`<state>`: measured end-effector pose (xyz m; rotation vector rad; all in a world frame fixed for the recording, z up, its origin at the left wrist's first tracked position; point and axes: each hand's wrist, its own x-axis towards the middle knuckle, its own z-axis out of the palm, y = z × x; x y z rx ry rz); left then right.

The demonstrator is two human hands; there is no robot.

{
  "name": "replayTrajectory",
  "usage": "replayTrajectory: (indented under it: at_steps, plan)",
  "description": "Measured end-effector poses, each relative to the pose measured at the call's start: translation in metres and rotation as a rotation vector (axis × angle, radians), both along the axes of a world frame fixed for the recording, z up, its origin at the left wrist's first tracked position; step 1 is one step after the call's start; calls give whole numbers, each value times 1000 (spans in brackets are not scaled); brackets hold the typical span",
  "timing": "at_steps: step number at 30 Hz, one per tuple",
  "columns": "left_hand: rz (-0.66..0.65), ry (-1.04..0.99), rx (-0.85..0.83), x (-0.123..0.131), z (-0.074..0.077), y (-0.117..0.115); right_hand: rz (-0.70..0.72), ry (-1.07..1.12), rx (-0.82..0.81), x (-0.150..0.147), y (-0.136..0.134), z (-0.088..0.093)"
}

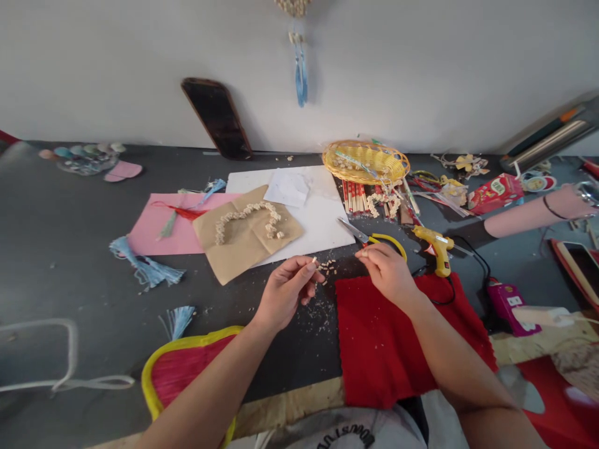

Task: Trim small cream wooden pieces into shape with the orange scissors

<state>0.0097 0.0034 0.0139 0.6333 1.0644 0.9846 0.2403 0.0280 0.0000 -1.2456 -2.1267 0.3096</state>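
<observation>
My left hand pinches a small pale wooden piece between thumb and fingers, just above the dark table. A little heap of similar cut pieces lies right of it. My right hand rests with fingers curled at the top edge of a red cloth, fingertips pressed together near the scissors with yellow handles. What it holds, if anything, is too small to make out. Brown paper carries an arc of glued wooden pieces.
A yellow glue gun lies right of the scissors, its cable running to a pink plug block. A yellow wicker basket, bundled sticks, pink paper, blue tassels and a phone against the wall surround the work.
</observation>
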Motion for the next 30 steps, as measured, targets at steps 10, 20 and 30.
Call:
replayTrajectory:
  at_steps: [10,20,30]
  plan:
    - [14,-2,6,2,4,0,-221,-19,-7,20,7,6]
    - [18,29,19,1,-1,1,-76,-518,-199,24,-2,21]
    - [47,21,17,4,1,1,-107,-298,-59,3,-7,16]
